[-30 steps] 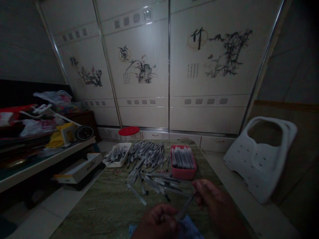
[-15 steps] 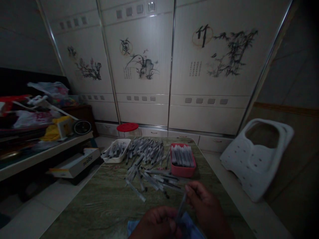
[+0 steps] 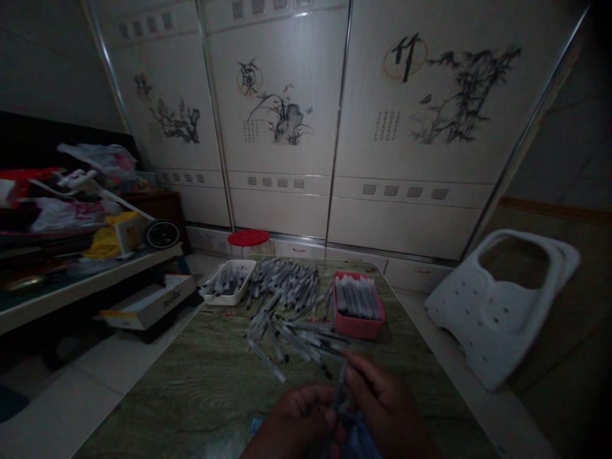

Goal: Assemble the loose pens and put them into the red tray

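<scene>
Close to the table's near edge, my left hand (image 3: 306, 417) is closed round the lower part of a slim grey pen (image 3: 340, 386), which stands nearly upright. My right hand (image 3: 380, 398) pinches its upper end between thumb and fingers. Below both hands lies a blue cloth-like piece (image 3: 361, 440), partly hidden by them. A loose heap of similar pens (image 3: 284, 287) spreads over the table beyond my hands. To the heap's right stands a pink box (image 3: 358, 326) packed with pens in rows; to its left, a white tray (image 3: 234, 298) holds more pens.
The wood-patterned table (image 3: 191, 382) faces a white sliding wardrobe (image 3: 282, 210). A red stool (image 3: 248, 238) stands behind the table. On the right leans a white plastic chair (image 3: 502, 306). A cluttered bench (image 3: 90, 274) and a shoe box (image 3: 153, 299) are on the left.
The pen has turned more upright, and my right hand has come a little left, closer to my left hand. The whole view has shifted slightly.
</scene>
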`<state>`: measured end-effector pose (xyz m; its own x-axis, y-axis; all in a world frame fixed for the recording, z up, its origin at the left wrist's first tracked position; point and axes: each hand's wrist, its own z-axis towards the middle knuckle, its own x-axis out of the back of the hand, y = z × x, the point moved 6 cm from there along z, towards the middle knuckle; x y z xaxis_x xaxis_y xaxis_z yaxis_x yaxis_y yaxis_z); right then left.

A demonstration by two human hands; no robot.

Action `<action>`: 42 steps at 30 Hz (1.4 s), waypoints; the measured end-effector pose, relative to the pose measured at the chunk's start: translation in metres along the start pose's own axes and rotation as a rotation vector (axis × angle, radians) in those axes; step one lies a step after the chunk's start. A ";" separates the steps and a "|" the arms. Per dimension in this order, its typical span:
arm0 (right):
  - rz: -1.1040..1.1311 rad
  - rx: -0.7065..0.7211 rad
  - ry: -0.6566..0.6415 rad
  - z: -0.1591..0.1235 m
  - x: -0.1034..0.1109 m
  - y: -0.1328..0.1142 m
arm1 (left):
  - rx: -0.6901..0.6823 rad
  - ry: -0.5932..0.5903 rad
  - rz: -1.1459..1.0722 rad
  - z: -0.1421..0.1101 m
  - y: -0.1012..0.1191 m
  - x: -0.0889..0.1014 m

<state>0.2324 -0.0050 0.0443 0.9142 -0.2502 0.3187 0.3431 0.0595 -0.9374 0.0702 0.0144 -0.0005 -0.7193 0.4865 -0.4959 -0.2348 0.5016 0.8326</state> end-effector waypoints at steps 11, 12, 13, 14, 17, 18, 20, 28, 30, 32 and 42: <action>-0.115 -0.081 0.062 0.015 0.007 0.020 | -0.085 0.241 -0.015 -0.011 0.027 0.054; -0.140 -0.063 0.061 0.016 0.006 0.021 | -0.075 0.256 -0.013 -0.012 0.028 0.057; -0.165 -0.047 0.053 0.018 0.005 0.023 | -0.066 0.265 -0.010 -0.012 0.028 0.060; -0.193 -0.030 0.039 0.019 0.002 0.023 | -0.059 0.266 -0.004 -0.012 0.028 0.062; -0.325 0.017 -0.032 0.020 -0.011 0.022 | -0.056 0.270 0.018 -0.012 0.028 0.066; -0.381 0.034 -0.053 0.021 -0.016 0.021 | -0.057 0.273 0.029 -0.012 0.028 0.068; -0.507 0.063 -0.074 0.021 -0.025 0.017 | -0.065 0.275 0.049 -0.012 0.029 0.069; -0.771 0.075 -0.096 0.022 -0.051 0.016 | -0.057 0.252 0.033 -0.011 0.028 0.069; -0.749 0.078 -0.096 0.022 -0.051 0.017 | -0.065 0.238 0.047 -0.011 0.028 0.071; -0.673 0.082 -0.076 0.023 -0.049 0.018 | -0.069 0.225 0.059 -0.011 0.027 0.073; 0.182 -0.212 0.032 0.029 -0.031 0.024 | -0.033 0.172 0.180 -0.017 0.033 0.066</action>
<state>0.2186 0.0325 0.0155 0.9481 -0.2850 0.1409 0.1178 -0.0966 -0.9883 0.0038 0.0509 -0.0019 -0.8517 0.4353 -0.2919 -0.1119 0.3930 0.9127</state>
